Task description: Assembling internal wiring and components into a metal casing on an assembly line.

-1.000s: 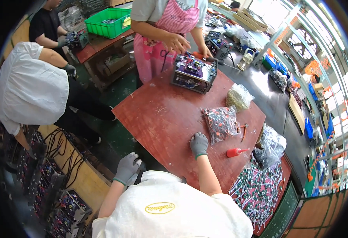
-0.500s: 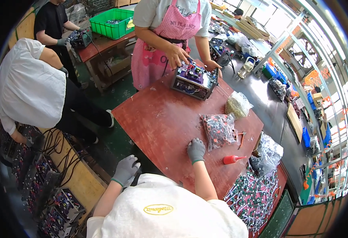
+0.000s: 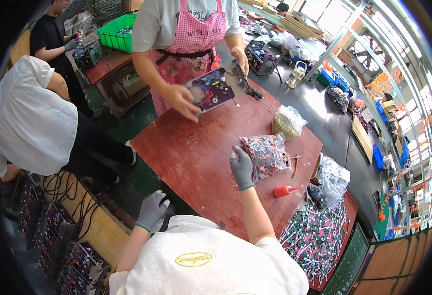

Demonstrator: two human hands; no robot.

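lying crosswise, nozzle [image 3: 296, 188] rightward: red bottle [image 3: 280, 191] | bag [image 3: 265, 153] beside right hand [image 3: 242, 168] | hands [image 3: 152, 210] curled, grip unclear

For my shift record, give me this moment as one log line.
left hand: gloved, beside red table | right hand: gloved, at clear parts bag | red bottle: lying on table

The red tabletop [image 3: 186, 152] has 2 filled clear bags [image 3: 266, 156] [image 3: 285, 126], 1 red bottle [image 3: 281, 191] and 1 orange-handled tool [image 3: 297, 162] on it.

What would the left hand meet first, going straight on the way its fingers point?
The left hand would probably meet the red table at its edge, though their relative heights are unclear.
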